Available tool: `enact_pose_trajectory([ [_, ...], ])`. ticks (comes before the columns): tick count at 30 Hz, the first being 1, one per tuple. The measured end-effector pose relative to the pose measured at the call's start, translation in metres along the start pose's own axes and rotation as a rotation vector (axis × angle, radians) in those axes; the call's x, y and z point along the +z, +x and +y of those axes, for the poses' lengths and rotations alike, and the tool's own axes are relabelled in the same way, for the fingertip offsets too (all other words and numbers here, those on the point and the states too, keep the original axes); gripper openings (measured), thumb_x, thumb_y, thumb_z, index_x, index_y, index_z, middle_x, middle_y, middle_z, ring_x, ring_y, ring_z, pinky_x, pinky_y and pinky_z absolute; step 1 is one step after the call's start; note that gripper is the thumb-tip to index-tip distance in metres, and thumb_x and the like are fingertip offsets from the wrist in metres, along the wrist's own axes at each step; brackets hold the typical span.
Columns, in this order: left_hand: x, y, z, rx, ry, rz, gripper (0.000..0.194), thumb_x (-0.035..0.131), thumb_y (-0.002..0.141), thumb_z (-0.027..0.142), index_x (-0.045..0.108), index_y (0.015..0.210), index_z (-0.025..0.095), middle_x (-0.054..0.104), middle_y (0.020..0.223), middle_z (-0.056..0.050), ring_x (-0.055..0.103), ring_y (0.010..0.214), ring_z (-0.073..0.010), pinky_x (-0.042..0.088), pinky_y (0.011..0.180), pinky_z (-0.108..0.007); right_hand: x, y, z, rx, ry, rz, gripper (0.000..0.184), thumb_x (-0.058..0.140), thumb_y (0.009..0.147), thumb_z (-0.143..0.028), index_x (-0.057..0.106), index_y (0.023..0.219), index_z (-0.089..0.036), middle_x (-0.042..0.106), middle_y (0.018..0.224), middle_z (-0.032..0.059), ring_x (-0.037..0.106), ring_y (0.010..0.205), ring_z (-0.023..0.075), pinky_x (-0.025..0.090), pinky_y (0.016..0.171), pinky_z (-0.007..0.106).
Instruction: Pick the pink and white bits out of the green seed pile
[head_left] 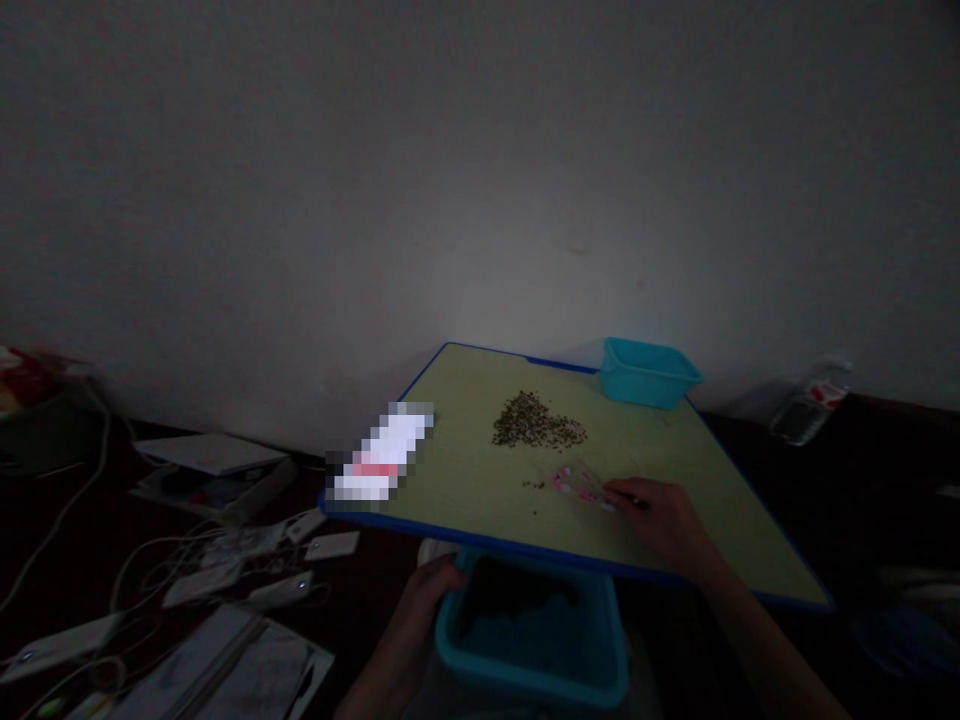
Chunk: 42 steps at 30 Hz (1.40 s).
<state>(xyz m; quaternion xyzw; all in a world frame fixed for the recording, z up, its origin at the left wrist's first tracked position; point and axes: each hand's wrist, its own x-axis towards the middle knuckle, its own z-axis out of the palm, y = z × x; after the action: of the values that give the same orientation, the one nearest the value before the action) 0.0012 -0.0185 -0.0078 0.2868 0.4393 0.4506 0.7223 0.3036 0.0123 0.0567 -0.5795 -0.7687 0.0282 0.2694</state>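
Note:
My left hand (pixel 424 610) grips the left rim of a blue plastic basin (pixel 621 650) below the table's near edge. Dark material lies inside that basin, too dim to make out. My right hand (pixel 664 520) is closed on a flat, see-through piece with a pink pattern (pixel 576 484), held low over the tabletop. A few loose grains (pixel 534 485) lie just left of this piece. Farther back, a pile of small dark grains (pixel 529 420) is spread on the pale yellow folding table (pixel 450 470) with a blue edge.
A second blue basin (pixel 649 375) stands at the table's back right corner. A bright, blurred-out phone-like screen (pixel 382 455) is at the left edge. White cables and power strips (pixel 225 560) and boxes (pixel 217 470) lie left; a plastic bottle (pixel 814 402) lies right.

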Motion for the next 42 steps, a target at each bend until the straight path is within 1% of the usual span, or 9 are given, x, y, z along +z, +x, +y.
enact_pose_trajectory([
  [8,-0.001,0.002,-0.001,-0.005,-0.007,0.000,0.010,0.051,0.067,0.019,0.061,0.068,0.015,0.057,0.048,0.003,0.051,0.045,-0.0143,0.037,0.047,-0.027,-0.001,0.001,0.005,-0.018,0.006,-0.029,0.024,0.046,0.082,-0.028,0.068,0.092,-0.024,0.069,0.088,0.0022,0.064,0.077,0.0191,0.050,0.069,0.031],
  [13,-0.006,0.004,-0.003,0.012,-0.010,-0.055,0.009,0.051,0.068,0.015,0.060,0.066,0.015,0.058,0.051,0.003,0.053,0.049,-0.0146,0.038,0.049,-0.026,-0.002,-0.004,0.000,-0.023,0.029,-0.031,0.024,0.046,0.082,-0.026,0.068,0.091,-0.023,0.069,0.088,0.0020,0.064,0.078,0.0188,0.049,0.071,0.030],
  [17,-0.011,0.007,-0.006,0.017,-0.024,-0.099,0.010,0.052,0.069,0.016,0.062,0.069,0.015,0.059,0.054,0.002,0.052,0.049,-0.0137,0.039,0.050,-0.025,-0.001,-0.006,-0.004,-0.005,0.052,-0.034,0.023,0.047,0.082,-0.027,0.068,0.090,-0.023,0.069,0.088,0.0022,0.064,0.078,0.0188,0.049,0.071,0.030],
  [21,-0.005,0.002,-0.002,0.010,-0.022,-0.052,0.012,0.053,0.067,0.017,0.064,0.072,0.015,0.060,0.052,0.002,0.053,0.048,-0.0149,0.039,0.048,-0.026,0.000,-0.009,-0.008,-0.003,0.067,-0.043,0.023,0.046,0.082,-0.027,0.068,0.090,-0.023,0.069,0.088,0.0023,0.064,0.078,0.0191,0.049,0.071,0.030],
  [26,0.004,-0.005,0.007,0.029,-0.003,-0.001,0.008,0.056,0.062,0.021,0.063,0.063,0.016,0.059,0.050,0.002,0.052,0.048,-0.0154,0.038,0.046,-0.025,0.000,-0.012,-0.011,0.003,0.093,-0.038,0.024,0.045,0.082,-0.026,0.068,0.091,-0.023,0.069,0.090,0.0027,0.063,0.079,0.0192,0.050,0.072,0.030],
  [30,-0.001,-0.001,0.005,-0.016,-0.019,-0.022,0.007,0.057,0.062,0.020,0.063,0.063,0.016,0.058,0.049,0.002,0.053,0.049,-0.0158,0.040,0.048,-0.026,-0.002,-0.014,-0.015,0.002,0.105,-0.072,0.023,0.046,0.083,-0.027,0.067,0.091,-0.024,0.069,0.089,0.0021,0.063,0.079,0.0186,0.049,0.072,0.029],
  [33,-0.007,0.002,0.001,-0.009,-0.023,-0.016,0.007,0.056,0.065,0.018,0.063,0.065,0.016,0.057,0.051,0.004,0.052,0.050,-0.0142,0.039,0.049,-0.024,-0.003,-0.017,-0.021,0.000,0.116,-0.089,0.023,0.046,0.084,-0.027,0.067,0.092,-0.024,0.068,0.089,0.0018,0.063,0.079,0.0177,0.049,0.072,0.028],
  [37,-0.005,0.002,0.001,-0.031,-0.029,-0.033,0.008,0.056,0.065,0.017,0.064,0.065,0.016,0.058,0.050,0.004,0.052,0.050,-0.0145,0.039,0.049,-0.025,-0.002,-0.022,-0.032,-0.007,0.131,-0.096,0.023,0.046,0.084,-0.027,0.067,0.092,-0.025,0.068,0.087,0.0021,0.063,0.078,0.0178,0.049,0.071,0.028],
  [42,0.009,-0.008,0.010,0.031,-0.009,0.068,0.009,0.056,0.063,0.018,0.064,0.064,0.015,0.058,0.049,0.003,0.050,0.049,-0.0142,0.038,0.049,-0.025,-0.001,-0.027,-0.041,-0.019,0.143,-0.128,0.023,0.045,0.084,-0.028,0.067,0.091,-0.025,0.068,0.087,0.0018,0.062,0.078,0.0172,0.048,0.072,0.027],
])
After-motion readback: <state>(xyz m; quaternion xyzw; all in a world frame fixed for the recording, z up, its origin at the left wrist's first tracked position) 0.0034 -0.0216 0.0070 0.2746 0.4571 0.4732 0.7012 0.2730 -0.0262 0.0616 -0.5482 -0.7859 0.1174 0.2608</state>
